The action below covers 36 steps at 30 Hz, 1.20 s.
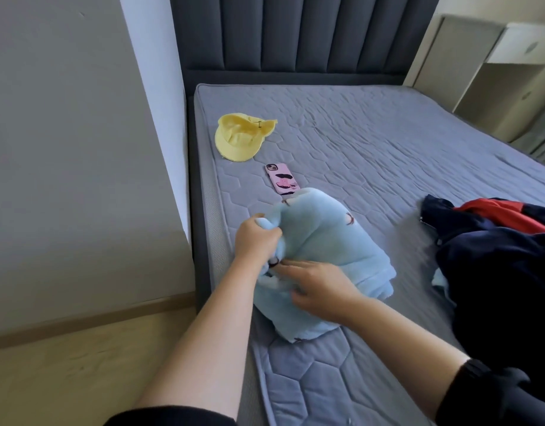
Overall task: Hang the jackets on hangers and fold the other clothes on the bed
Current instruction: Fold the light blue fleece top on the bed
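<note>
Left hand (pixel 255 238): fist closed on a bunched edge of the blue garment (pixel 320 259), at the garment's left side, knuckles up, bare forearm running back toward the camera. Right hand (pixel 318 289): laid flat on the garment's near part, fingers (pixel 291 267) slightly apart and pointing left, tips close to the left hand; dark sleeve (pixel 495 392) pushed up the forearm. Blue garment: pale blue, thick and fleecy, folded into a rounded mound of several layers; stacked folded edges show at its right side; small dark red-brown marks scattered on the cloth, one on top, others at the far edge and near corner; a small dark patterned spot sits between the two hands, too small to tell what it is. It lies on the bed (pixel 372 133) near the left edge, toward the foot. Phone (pixel 282 179): pink case with dark blotches, back up, just beyond the garment, its near end at or under the garment's far edge. Yellow hat (pixel 238 138): farther up the bed, near the left edge, apart from the phone. Dark clothes (pixel 495 265): navy heap with a red part, to the right of the garment, apart from it; a scrap of pale blue cloth shows at the heap's left edge. Bed: grey quilted mattress, dark padded headboard (pixel 305 35).
</note>
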### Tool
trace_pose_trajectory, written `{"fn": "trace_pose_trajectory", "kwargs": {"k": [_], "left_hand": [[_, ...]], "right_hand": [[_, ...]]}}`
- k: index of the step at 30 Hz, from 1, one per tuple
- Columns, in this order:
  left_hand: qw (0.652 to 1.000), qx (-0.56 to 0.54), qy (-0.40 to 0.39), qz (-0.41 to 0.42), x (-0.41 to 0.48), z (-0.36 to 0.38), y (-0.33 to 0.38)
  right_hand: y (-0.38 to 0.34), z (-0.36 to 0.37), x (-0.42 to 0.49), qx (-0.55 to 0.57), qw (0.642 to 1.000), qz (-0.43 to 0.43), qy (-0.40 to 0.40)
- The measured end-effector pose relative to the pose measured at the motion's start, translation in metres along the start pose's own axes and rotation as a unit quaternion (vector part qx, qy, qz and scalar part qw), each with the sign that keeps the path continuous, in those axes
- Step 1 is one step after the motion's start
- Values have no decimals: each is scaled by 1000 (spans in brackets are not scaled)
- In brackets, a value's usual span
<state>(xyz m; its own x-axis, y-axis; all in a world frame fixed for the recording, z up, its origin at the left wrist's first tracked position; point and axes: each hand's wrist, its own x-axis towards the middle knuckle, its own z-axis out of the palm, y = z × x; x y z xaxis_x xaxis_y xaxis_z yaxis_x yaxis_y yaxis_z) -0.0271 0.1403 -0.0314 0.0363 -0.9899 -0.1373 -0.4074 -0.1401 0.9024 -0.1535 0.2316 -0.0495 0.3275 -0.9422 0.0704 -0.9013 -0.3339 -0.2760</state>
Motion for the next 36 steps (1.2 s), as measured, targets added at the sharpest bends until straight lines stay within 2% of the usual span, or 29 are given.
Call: {"fn": "trace_pose_trajectory", "kwargs": {"k": [1, 2, 3, 5, 6, 7, 8, 10, 11, 13, 15, 17, 19, 21, 22, 24, 26, 29, 32, 34, 36], "left_hand": [[1000, -20, -1, -10, 3, -2, -4], [999, -42, -7, -18, 6, -4, -6], [998, -60, -14, -21, 8, -5, -8], [997, -66, -28, -23, 14, -5, -9], [997, -60, -33, -27, 16, -4, -10], [997, -54, -32, -35, 18, -2, -13], [997, -51, -24, -45, 19, -1, -17], [997, -45, 5, -64, 24, -1, -29], [995, -61, 22, -81, 25, -1, -38], [987, -94, 44, -120, 27, -1, -51], [989, -28, 93, -110, 26, 1, -55], [984, 60, 168, -1, 25, 1, -50], [961, 57, 217, 160, 27, 0, -35], [948, 15, 174, 268, 34, 2, -14], [951, -2, 123, 285, 39, 4, -3], [963, 19, 4, 268, 47, 13, 10], [972, 110, -91, 188, 50, 27, 1], [975, 195, -94, 50, 52, 32, -21], [980, 176, -90, 1, 63, 25, -27], [994, 100, -49, -15, 66, 20, -29], [998, -24, -35, -41, 65, 21, -33]], "right_hand": [[-1, -12, -1, 60, 998, 28, 0], [1, -26, 0, 130, 989, 66, 38], [8, -39, 3, 185, 968, 113, 124], [30, -60, 11, 166, 917, 189, 309], [41, -66, 15, 134, 910, 215, 328], [50, -66, 20, 117, 920, 238, 287], [56, -61, 24, 124, 933, 266, 210], [60, -37, 27, 155, 932, 314, 93], [59, -24, 26, 149, 930, 326, 83], [53, -5, 30, 95, 932, 331, 113], [47, 5, 38, 45, 934, 328, 130], [46, 9, 45, 19, 933, 341, 115], [49, 12, 48, 6, 928, 364, 86], [50, 15, 51, -15, 926, 369, 74], [48, 18, 53, -29, 928, 365, 72], [43, 26, 56, -53, 934, 348, 66], [45, 33, 56, -57, 935, 344, 58], [57, 33, 55, -29, 936, 347, 59], [80, 18, 50, 94, 931, 342, 86], [114, -2, 40, 210, 888, 392, 119], [160, -15, 16, 297, 794, 497, 184]]}}
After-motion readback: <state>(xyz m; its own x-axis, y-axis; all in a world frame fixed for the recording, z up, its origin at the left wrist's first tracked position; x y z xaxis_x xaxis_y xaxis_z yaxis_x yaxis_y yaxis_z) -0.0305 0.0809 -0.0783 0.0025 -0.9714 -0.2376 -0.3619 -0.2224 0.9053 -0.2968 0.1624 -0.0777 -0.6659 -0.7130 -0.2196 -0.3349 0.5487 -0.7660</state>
